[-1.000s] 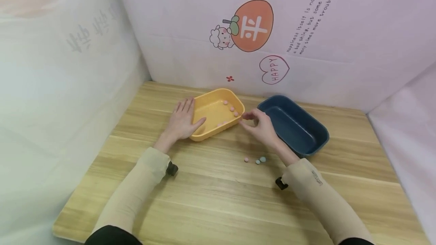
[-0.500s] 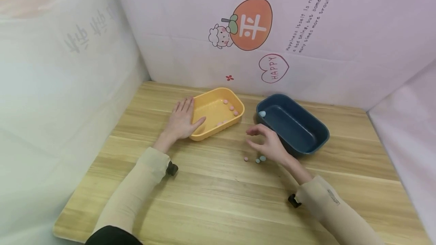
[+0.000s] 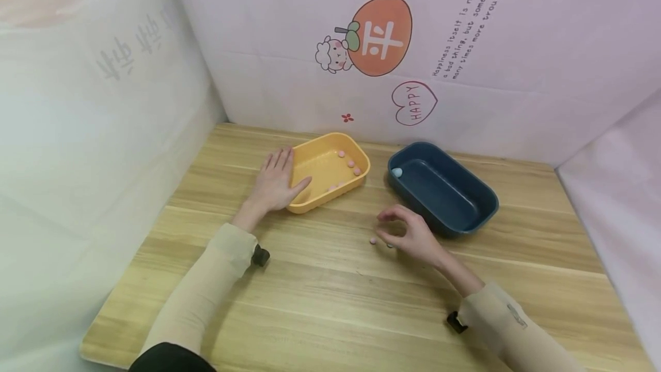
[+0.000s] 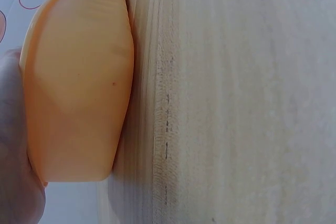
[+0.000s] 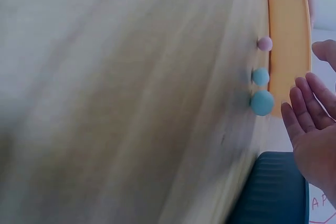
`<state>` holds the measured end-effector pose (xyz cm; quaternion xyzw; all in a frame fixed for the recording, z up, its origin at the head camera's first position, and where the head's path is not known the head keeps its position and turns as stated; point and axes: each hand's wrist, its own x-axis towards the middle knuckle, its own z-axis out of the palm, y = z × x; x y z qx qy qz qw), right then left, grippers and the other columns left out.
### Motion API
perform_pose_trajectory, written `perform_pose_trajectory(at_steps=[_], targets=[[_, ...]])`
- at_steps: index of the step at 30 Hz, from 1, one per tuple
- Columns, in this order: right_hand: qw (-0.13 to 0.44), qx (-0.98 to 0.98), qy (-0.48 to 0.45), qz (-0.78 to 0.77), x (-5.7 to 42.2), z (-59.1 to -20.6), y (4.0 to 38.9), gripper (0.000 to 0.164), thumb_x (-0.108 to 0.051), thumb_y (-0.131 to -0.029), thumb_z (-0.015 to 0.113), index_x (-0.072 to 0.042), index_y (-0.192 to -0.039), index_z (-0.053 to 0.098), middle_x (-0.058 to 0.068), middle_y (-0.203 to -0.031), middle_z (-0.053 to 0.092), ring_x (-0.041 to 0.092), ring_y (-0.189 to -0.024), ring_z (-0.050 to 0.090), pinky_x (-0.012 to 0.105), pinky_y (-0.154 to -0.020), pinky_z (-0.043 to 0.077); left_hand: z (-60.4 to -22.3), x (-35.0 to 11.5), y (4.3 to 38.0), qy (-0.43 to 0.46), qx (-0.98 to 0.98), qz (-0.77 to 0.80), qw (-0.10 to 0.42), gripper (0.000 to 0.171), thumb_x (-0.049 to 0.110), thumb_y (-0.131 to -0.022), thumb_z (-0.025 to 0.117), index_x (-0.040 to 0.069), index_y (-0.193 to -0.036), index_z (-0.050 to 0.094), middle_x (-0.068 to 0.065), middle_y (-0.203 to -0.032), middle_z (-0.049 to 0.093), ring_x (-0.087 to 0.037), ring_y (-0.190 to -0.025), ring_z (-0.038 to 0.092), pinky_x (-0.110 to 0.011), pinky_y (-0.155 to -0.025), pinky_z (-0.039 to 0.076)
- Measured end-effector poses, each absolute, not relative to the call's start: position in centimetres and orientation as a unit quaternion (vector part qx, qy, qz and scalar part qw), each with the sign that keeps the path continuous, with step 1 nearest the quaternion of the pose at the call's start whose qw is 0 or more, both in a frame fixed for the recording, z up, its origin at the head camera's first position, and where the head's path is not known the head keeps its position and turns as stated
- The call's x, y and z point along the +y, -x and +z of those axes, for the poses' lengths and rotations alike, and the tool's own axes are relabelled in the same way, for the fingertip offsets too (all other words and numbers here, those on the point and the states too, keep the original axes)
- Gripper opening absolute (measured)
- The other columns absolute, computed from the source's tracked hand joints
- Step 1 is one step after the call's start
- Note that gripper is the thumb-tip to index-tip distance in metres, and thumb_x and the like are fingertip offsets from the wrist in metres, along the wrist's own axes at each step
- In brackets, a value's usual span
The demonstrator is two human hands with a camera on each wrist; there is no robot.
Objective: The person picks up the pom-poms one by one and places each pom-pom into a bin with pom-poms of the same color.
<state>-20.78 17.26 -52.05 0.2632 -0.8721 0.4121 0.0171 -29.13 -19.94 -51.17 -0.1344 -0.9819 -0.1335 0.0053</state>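
Observation:
My left hand [image 3: 275, 184] rests on the left rim of a yellow box [image 3: 318, 168], its fingers straight and thumb over the inside. Several small pink balls [image 3: 351, 163] lie in that box. My right hand [image 3: 411, 238] hovers over the table with thumb and fingers curved but apart, nothing between them. Close to its fingertips lie a pink ball [image 5: 264, 43], a small blue-green ball [image 5: 260, 76] and a larger blue-green ball [image 5: 262, 103]. The head view loses the larger one behind the hand. A dark blue box [image 3: 439, 185] holds light blue ball [image 3: 396, 172] in its left corner.
The wooden table [image 3: 310, 303] has a printed cloth wall [image 3: 289, 33] close behind both boxes. Pale cloth [image 3: 103, 148] hangs along the left side and more at the right. The dark blue box stands just beyond the right hand.
My right hand has drawn back from the yellow box's right corner toward the loose balls, its fingers parting. The light blue ball in the dark blue box has come into sight. My left hand stays put.

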Motion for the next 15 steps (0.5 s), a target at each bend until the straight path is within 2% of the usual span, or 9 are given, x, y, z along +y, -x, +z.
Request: perform_pose_trajectory(at_steps=[4, 12, 15], targets=[[0.008, -0.873, -0.255, 0.414, 17.2, -52.2, 20.3, 0.031, -0.006, -0.090, 0.090, -0.002, -0.118, 0.077, 0.010, -0.118, 0.080, 0.033, -0.112, 0.078, 0.053, -0.102, 0.063, -51.2, -19.9, 29.1, 0.131, -0.982, -0.137, 0.004, 0.101, 0.069, -0.110, 0.036, -0.002, -0.175, 0.008, -0.021, -0.186, 0.012, -0.040, -0.174, 0.010, -0.054, -0.144, 0.004], [0.006, -0.855, -0.275, 0.440, 16.9, -53.6, 20.0, 0.027, -0.007, -0.091, 0.090, -0.003, -0.115, 0.077, 0.010, -0.113, 0.079, 0.032, -0.109, 0.076, 0.040, -0.100, 0.064, -51.3, -19.9, 29.2, 0.131, -0.983, -0.132, 0.006, 0.102, 0.071, -0.109, 0.034, -0.002, -0.175, 0.008, -0.020, -0.186, 0.012, -0.039, -0.174, 0.010, -0.054, -0.144, 0.005], [0.002, -0.855, -0.278, 0.439, 16.7, -53.8, 19.9, 0.026, -0.007, -0.092, 0.089, -0.003, -0.114, 0.077, 0.010, -0.112, 0.079, 0.031, -0.108, 0.075, 0.039, -0.099, 0.063, -51.4, -19.9, 29.2, 0.130, -0.983, -0.130, 0.005, 0.102, 0.072, -0.109, 0.033, -0.001, -0.175, 0.008, -0.020, -0.186, 0.012, -0.039, -0.174, 0.010, -0.053, -0.144, 0.005]])
